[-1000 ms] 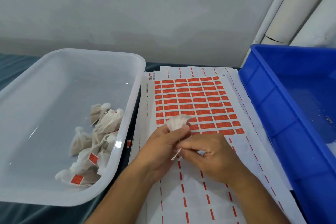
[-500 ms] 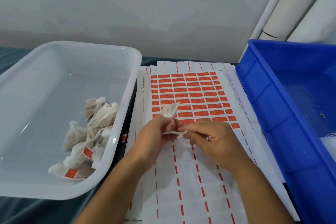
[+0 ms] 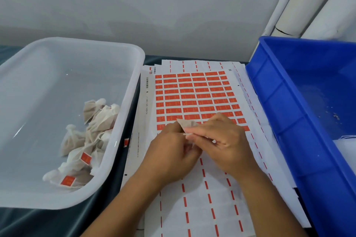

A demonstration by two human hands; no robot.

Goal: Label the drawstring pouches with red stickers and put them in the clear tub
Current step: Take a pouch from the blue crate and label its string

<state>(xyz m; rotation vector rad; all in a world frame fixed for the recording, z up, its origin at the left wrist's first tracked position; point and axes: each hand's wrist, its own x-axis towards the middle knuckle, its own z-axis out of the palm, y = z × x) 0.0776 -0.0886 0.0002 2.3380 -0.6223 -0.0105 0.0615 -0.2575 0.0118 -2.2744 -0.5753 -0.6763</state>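
Observation:
A small white drawstring pouch (image 3: pixel 187 123) is held between both hands above the sheet of red stickers (image 3: pixel 194 98). My left hand (image 3: pixel 171 152) grips its lower part with curled fingers. My right hand (image 3: pixel 221 140) pinches the pouch and its string from the right. Most of the pouch is hidden behind the fingers. The clear tub (image 3: pixel 123 121) stands on the left. Inside it lies a heap of labelled pouches (image 3: pixel 86 140), some showing red stickers.
A blue crate (image 3: pixel 285 113) stands on the right, close to the sticker sheets. Used backing sheets with red dashes (image 3: pixel 202 208) lie under my forearms. A loose red sticker (image 3: pixel 126 142) sits by the tub's rim. White pipes (image 3: pixel 308 0) run up the back right corner.
The pouch has been turned and lowered between my hands. My right hand has moved up and left, over the pouch, and now covers more of it.

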